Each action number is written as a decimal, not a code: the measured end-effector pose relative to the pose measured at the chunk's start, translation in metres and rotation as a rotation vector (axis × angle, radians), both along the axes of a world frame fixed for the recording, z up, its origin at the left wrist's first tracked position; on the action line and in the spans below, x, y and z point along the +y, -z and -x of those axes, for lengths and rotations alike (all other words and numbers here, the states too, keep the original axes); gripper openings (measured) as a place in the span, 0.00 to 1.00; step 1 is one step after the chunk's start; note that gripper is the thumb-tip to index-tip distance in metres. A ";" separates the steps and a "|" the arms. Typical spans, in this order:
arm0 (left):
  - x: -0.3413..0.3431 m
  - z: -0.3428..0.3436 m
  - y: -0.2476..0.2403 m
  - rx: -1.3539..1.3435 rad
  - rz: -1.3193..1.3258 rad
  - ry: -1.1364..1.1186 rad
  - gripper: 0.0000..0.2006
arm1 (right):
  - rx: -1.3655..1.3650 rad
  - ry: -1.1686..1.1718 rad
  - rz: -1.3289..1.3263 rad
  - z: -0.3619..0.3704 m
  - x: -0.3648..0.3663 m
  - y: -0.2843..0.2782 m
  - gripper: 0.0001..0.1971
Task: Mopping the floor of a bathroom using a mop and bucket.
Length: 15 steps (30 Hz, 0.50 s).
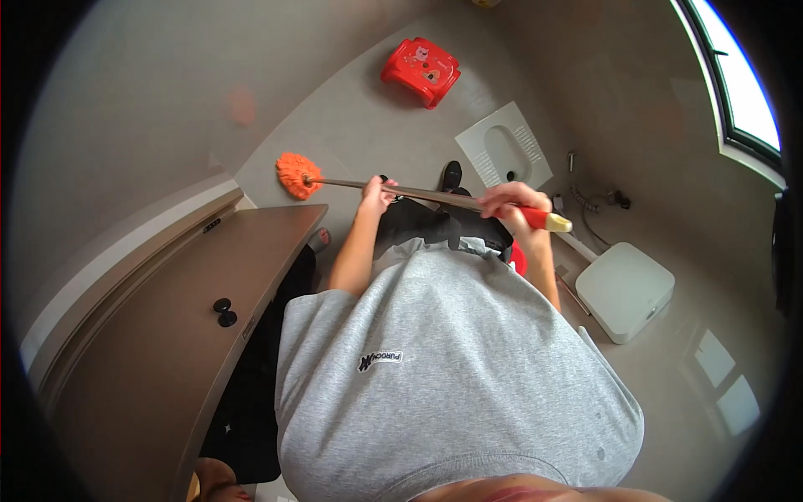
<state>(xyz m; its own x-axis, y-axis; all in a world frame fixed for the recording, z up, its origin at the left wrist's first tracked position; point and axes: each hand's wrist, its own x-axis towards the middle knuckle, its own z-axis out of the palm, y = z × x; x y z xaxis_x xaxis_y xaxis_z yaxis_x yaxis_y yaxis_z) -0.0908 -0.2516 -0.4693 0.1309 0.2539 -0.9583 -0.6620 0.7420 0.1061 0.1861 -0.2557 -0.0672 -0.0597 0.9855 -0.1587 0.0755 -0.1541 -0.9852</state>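
Note:
A mop with a fluffy orange head and a long metal pole stretches across in front of me. Its head is at the left on the floor, by the wall and the door's edge. My left hand is closed round the pole's middle. Farther right, my right hand wraps round the upper pole at the red grip, whose pale yellow end sticks out beyond the fingers. Part of a black shoe shows beyond the pole.
A red plastic stool stands at the far wall, near a white squat toilet. Right are a hose and a white box-shaped fixture. A brown door stands at left; another person's dark clothing shows behind it.

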 end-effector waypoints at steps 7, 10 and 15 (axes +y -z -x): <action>0.037 -0.029 -0.073 -0.402 -0.221 0.271 0.08 | -0.171 0.099 -0.510 0.026 0.001 -0.044 0.11; 0.048 -0.064 -0.105 -0.486 -0.219 0.365 0.07 | -0.152 0.141 -0.659 0.039 -0.006 -0.076 0.07; 0.047 -0.134 -0.136 -0.543 -0.176 0.409 0.10 | -0.170 0.118 -0.865 0.048 -0.042 -0.114 0.08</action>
